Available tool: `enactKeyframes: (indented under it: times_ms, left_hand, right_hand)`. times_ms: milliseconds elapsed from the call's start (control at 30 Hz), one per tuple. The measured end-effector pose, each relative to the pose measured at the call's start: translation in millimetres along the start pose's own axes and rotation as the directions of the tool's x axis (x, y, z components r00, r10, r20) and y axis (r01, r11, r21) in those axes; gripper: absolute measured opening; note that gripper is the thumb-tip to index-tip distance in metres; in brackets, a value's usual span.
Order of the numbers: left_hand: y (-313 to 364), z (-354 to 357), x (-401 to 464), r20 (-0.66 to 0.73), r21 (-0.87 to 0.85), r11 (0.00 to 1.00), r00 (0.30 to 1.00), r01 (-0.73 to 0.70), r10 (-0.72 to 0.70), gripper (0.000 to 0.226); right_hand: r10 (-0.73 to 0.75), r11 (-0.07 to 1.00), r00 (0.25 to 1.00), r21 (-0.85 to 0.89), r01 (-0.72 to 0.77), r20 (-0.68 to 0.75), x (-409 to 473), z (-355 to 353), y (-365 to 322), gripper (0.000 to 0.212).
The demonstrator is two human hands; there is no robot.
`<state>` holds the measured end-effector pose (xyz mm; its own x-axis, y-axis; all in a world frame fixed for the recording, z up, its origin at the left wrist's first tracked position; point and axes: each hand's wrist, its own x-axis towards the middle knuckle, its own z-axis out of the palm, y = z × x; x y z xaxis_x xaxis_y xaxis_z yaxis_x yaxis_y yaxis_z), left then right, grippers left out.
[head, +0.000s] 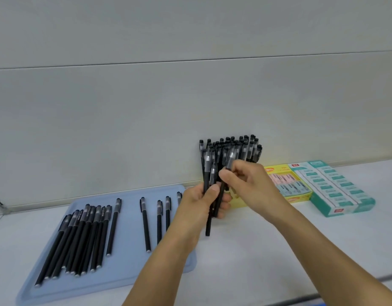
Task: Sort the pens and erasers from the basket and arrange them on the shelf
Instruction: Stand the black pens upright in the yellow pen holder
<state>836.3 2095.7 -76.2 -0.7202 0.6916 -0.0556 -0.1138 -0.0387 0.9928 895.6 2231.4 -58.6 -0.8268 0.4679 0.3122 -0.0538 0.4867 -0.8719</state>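
Far left on the white shelf: pale blue tray lying flat, packed cluster of black capped pens fanned across its left half, caps toward the wall, tips toward the camera

Next along, one lone pen just beside that cluster, tilted slightly

Then three more pens spaced apart and roughly parallel on the tray's right half, the rightmost partly hidden behind the left forearm; a further cap peeking out just above the wrist

Centre now: left hand raised above the tray's right edge, fingers and thumb wrapped round a thick bundle of black pens, held upright, caps fanning out at the top, one pen slipping lower than the rest with its tip hanging below the fist

Right beside it, right hand meeting the bundle, thumb and forefinger pinching a single pen in the bunch near its cap, other fingers curled

Behind the right hand, against the wall: yellow eraser box open, pink and pale blue erasers in rows, partly covered by the wrist

Far right: teal-and-white eraser box touching the yellow one, lying at an angle, rows of wrapped erasers showing
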Motion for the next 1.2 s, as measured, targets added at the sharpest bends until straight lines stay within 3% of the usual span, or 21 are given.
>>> enactKeyframes:
  times_ms: [100,167,267,533,667,800,900,967,1033,1067,1133,1200]
  left_hand:
    - [-3,-4,5,-0.131,0.024,1.0,0.991,0.019,-0.016,0.02]
    - [-6,-9,6,-0.163,-0.017,0.999,0.986,0.036,-0.038,0.02]
    - [-7,-10,4,-0.154,-0.07,0.996,0.986,0.048,-0.058,0.02]
    - [-6,-11,2,-0.118,-0.099,0.995,0.992,0.025,-0.036,0.02]
    - [-6,-12,1,-0.093,-0.11,0.994,0.995,0.022,-0.032,0.021]
    - [-7,-13,-1,-0.017,-0.072,0.996,0.999,0.046,-0.048,0.023]
    - [-6,-12,-2,0.094,-0.029,0.998,0.995,0.048,-0.045,0.026]
    - [-5,-6,-1,0.185,-0.015,0.999,0.982,0.046,-0.042,0.028]
    - [-3,2,-1,0.262,0.022,0.999,0.964,0.043,-0.047,0.03]
    - [-3,5,-2,0.273,0.038,0.998,0.961,0.044,-0.053,0.031]
    - [-4,6,-1,0.208,0.081,0.996,0.976,0.045,-0.061,0.029]
    - [-8,3,0,0.074,0.122,0.992,0.996,0.043,-0.053,0.026]
  right_hand:
    - [-0.002,0.999,0.98,-0.034,-0.005,-0.2,5,-20,6,0.016]
    - [-0.075,0.972,0.963,-0.236,0.012,-0.261,9,-30,13,0.016]
    - [-0.099,0.922,0.971,-0.386,0.008,-0.218,15,-33,21,0.02]
    - [-0.074,0.887,0.993,-0.461,0.022,-0.095,26,-26,28,0.02]
    - [0.034,0.863,0.998,-0.502,-0.053,-0.047,28,-20,29,0.021]
    - [0.086,0.848,0.99,-0.513,-0.132,-0.112,22,-19,26,0.02]
    - [-0.047,0.917,0.973,-0.395,-0.047,-0.224,-1,-15,16,0.021]
    - [-0.059,0.985,0.995,-0.164,0.045,-0.082,-12,-9,5,0.017]
    - [-0.026,0.999,0.996,0.049,0.022,0.084,-17,-5,-2,0.026]
    - [-0.013,0.997,0.995,0.076,0.006,0.1,-16,-7,-3,0.027]
    - [0.021,0.996,1.0,0.089,-0.022,0.007,-10,-19,-2,0.02]
    - [0.051,0.991,0.983,0.128,-0.029,-0.175,-5,-36,3,0.011]
